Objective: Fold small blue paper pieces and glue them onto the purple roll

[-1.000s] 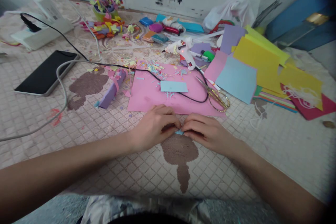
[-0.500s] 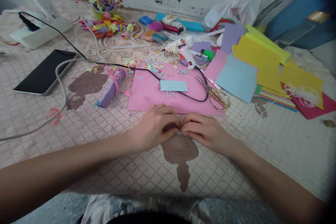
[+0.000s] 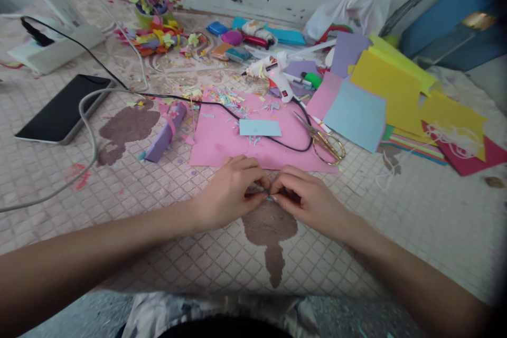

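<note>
My left hand (image 3: 233,190) and my right hand (image 3: 309,195) meet over the table's front half, fingertips pinched close together. Between them shows a tiny bit of light blue paper (image 3: 270,198), mostly covered by the fingers; its shape is hard to make out. Just beyond my hands lies a pink sheet (image 3: 222,142). On it rest a light blue paper rectangle (image 3: 260,127), small paper clippings (image 3: 225,97) and gold-handled scissors (image 3: 327,143).
A white glue gun (image 3: 279,79) lies behind the pink sheet, its black cord (image 3: 214,103) crossing it. To the left are a phone (image 3: 65,108), a power strip (image 3: 59,50) and a purple paper roll (image 3: 164,134). Coloured sheets (image 3: 388,82) are piled at right.
The fingertips of my right hand have shifted slightly, and a little more of the blue paper shows. The whole view has moved a touch; the things on the table stay put.
</note>
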Tool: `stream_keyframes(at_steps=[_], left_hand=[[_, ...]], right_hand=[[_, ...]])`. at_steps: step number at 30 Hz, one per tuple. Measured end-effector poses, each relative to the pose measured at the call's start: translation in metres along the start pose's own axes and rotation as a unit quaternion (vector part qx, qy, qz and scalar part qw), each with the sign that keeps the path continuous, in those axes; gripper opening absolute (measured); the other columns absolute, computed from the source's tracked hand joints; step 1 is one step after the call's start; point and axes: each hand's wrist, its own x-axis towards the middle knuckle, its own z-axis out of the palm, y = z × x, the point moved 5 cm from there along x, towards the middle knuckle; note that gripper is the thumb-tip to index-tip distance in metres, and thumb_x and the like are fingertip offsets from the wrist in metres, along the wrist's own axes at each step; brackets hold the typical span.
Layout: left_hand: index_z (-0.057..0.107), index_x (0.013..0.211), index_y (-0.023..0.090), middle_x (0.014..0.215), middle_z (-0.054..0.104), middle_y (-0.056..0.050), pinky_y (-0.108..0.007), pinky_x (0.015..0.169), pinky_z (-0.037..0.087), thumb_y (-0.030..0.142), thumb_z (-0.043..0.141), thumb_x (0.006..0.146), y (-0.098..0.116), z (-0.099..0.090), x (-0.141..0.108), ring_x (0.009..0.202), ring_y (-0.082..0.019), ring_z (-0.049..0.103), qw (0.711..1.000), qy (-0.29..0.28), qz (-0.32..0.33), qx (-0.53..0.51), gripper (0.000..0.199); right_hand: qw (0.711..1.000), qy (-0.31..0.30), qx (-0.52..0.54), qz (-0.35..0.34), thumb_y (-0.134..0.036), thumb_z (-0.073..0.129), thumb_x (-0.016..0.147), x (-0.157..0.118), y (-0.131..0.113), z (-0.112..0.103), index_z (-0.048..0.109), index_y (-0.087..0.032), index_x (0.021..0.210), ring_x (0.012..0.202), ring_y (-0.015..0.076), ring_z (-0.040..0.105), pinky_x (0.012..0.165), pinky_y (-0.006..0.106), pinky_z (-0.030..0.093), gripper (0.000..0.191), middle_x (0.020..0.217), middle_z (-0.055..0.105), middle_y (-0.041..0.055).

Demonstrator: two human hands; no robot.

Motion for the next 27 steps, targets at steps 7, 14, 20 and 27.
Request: stream_keyframes(at_steps=[7, 14, 20, 27], left_hand=[[0.061, 0.082, 0.017, 0.083, 0.059, -0.004, -0.034, 0.078, 0.041, 0.015, 0.058, 0.077, 0.0021, -0.0016, 0.0002, 0.086, -0.02, 0.052, 1.0, -0.002, 0.004, -0.007, 0.006], [0.062, 0.085, 0.016, 0.087, 0.059, -0.005, -0.035, 0.08, 0.04, 0.015, 0.056, 0.079, 0.0001, -0.001, -0.0005, 0.09, -0.02, 0.051, 1.0, -0.02, 0.004, -0.01, 0.008], [0.062, 0.086, 0.017, 0.088, 0.059, -0.005, -0.035, 0.08, 0.04, 0.014, 0.055, 0.08, 0.0012, -0.002, -0.0007, 0.091, -0.02, 0.051, 1.0, -0.023, 0.006, -0.013, 0.009], [0.061, 0.085, 0.016, 0.089, 0.059, -0.005, -0.034, 0.082, 0.041, 0.012, 0.056, 0.078, 0.0016, -0.0024, -0.0004, 0.091, -0.02, 0.051, 0.999, -0.026, 0.009, -0.022, 0.01]], right_hand=[[1.0, -0.002, -0.001, 0.011, -0.013, 0.053, 0.083, 0.0018, 0.0005, 0.0001, 0.054, -0.018, 0.079, 0.072, 0.0122, 0.051, 0.062, 0.024, 0.039, 0.007, 0.081, 0.053, 0.0005], [1.0, -0.004, -0.017, 0.011, -0.015, 0.049, 0.086, 0.0001, 0.0006, 0.0026, 0.051, -0.018, 0.08, 0.076, 0.0144, 0.052, 0.066, 0.027, 0.039, 0.007, 0.082, 0.053, 0.0017], [0.999, -0.001, -0.04, 0.021, -0.014, 0.05, 0.085, 0.001, 0.0002, 0.0032, 0.049, -0.018, 0.08, 0.075, 0.0147, 0.051, 0.065, 0.027, 0.039, 0.007, 0.082, 0.052, 0.0016], [0.997, 0.002, -0.062, 0.035, -0.014, 0.051, 0.083, 0.0012, -0.0015, 0.0059, 0.047, -0.018, 0.078, 0.073, 0.0141, 0.05, 0.064, 0.027, 0.038, 0.008, 0.082, 0.051, 0.0009]])
